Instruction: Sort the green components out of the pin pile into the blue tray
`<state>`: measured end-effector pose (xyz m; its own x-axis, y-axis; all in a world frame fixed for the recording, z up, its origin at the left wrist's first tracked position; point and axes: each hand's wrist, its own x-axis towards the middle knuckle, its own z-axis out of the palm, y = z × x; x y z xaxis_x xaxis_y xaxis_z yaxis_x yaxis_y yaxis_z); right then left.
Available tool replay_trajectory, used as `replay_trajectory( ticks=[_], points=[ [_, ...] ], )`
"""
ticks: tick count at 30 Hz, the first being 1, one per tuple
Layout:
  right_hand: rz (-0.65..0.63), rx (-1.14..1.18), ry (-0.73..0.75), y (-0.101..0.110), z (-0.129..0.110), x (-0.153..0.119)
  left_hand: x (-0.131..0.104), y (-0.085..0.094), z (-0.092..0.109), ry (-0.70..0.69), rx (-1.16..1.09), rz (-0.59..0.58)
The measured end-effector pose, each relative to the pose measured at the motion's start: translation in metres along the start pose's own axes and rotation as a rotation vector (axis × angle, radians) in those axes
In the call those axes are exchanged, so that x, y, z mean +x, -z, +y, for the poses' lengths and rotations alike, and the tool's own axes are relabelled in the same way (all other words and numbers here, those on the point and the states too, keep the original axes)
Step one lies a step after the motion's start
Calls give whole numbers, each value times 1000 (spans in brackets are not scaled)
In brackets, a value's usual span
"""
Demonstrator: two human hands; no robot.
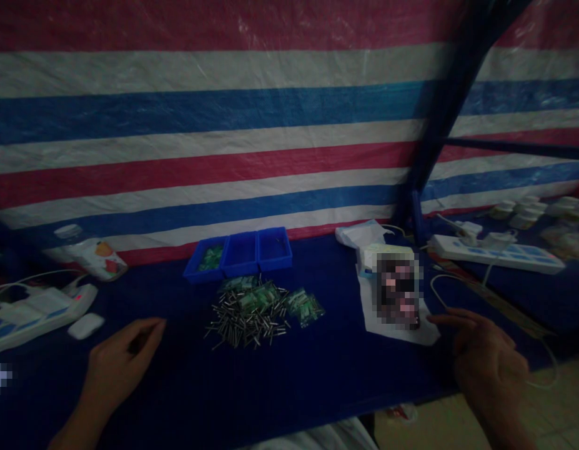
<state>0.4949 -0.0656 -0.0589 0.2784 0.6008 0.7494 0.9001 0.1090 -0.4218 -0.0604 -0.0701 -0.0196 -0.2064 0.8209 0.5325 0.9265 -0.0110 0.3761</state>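
Observation:
My left hand (123, 356) hovers over or rests on the blue table at the left, thumb and fingertips pressed together; whatever they hold, if anything, is too small to name. At the right, my right hand (488, 350) has its index finger stretched toward the lower right corner of a white sheet (383, 328). A blurred-out dark and pink item (396, 290) lies on that sheet. Between the hands is a heap of short metal rods (247, 322), topped and flanked by small clear-green packets (305, 306). Behind the heap stands a blue three-compartment tray (241, 255), with green packets in its left compartment.
A power strip (45, 315), a white case (85, 325) and a bottle (99, 256) are at the left. Another power strip (504, 253) with cables and several small jars (528, 212) are at the right. Striped sheeting (223, 137) hangs behind, beside a dark frame post (439, 131).

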Motion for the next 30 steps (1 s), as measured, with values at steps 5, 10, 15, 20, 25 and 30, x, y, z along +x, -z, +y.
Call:
replay_trajectory(
  ticks=[5,10,15,20,25,30],
  points=[
    [-8,98,-73,1,-7,1,0,0,2,3,25,-14],
    [-2,48,28,-6,6,1,-1,0,0,-5,15,6],
    [-13,45,48,-15,5,0,-2,0,-4,-15,20,22],
    [-121,-76,216,-15,-9,-4,-3,-1,-6,20,17,16],
    [-227,-156,346,-16,-13,-6,-4,3,-7,40,19,54],
    [-281,-194,365,-18,-13,-7,-6,8,-9,110,35,51]
  ],
)
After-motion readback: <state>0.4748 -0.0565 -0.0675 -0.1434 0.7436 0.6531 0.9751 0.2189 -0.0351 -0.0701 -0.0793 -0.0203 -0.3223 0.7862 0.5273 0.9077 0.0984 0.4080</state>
